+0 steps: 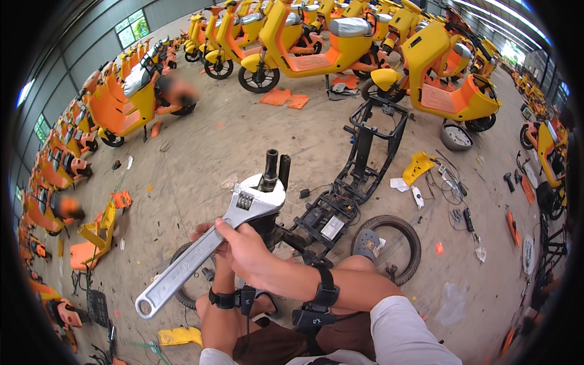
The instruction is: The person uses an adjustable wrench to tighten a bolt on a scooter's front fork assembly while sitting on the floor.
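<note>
My right hand (244,248) is wrapped round the handle of a large silver adjustable wrench (194,258). The wrench's head is up at the threaded end of a dark metal tube (269,173), with the jaws at its sides. A second, thinner dark tube (284,169) stands close beside it. My left hand (223,266) is beneath the right one, mostly hidden by it and the wrench, so its fingers cannot be made out. Beyond the tubes, a stripped black scooter frame (359,164) lies on the floor, with a battery-like box and wiring in its near part.
A loose wheel (417,243) lies by my right foot (366,244); another wheel (182,295) is partly hidden at left. Yellow panels (418,167), cables (450,182) and a grey bowl-shaped part (456,137) are scattered right. Rows of yellow-orange scooters (304,61) stand around.
</note>
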### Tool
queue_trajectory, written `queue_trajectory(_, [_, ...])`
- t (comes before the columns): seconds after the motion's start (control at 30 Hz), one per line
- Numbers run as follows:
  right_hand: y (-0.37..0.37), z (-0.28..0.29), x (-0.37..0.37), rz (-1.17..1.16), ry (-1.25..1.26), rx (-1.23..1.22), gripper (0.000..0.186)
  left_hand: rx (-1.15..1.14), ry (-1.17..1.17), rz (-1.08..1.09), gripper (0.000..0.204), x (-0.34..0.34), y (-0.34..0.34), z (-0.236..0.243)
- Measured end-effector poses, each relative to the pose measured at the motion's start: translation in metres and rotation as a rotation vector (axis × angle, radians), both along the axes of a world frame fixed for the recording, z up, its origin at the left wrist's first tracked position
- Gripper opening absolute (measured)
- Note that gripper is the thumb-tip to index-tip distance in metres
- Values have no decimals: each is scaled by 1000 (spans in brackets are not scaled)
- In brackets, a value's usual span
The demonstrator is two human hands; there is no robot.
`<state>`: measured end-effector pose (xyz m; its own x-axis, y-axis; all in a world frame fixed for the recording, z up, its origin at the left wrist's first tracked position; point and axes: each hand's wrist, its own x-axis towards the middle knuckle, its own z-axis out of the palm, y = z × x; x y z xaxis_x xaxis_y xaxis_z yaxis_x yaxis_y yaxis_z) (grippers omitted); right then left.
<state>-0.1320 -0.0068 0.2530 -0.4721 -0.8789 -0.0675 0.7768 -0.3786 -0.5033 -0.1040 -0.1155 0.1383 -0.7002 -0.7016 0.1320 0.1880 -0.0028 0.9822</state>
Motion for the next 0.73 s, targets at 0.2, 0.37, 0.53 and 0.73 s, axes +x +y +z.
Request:
queue_trajectory(0.2, [53,5,7,48,-71,55,22,-47,-61,-95,38,0,2,24])
queue_trajectory(0.37, [100,-14,-21,116,71,278,27,-220,-103,-7,46,2,16,36])
queue_trajectory(0.53, [133,-23,-43,222,149,308,27,-250,-150,-13,49,2,15,39])
queue_trajectory(0.73, [142,-26,-69,357,255,314,28,-238,-133,-24,51,0,12,36])
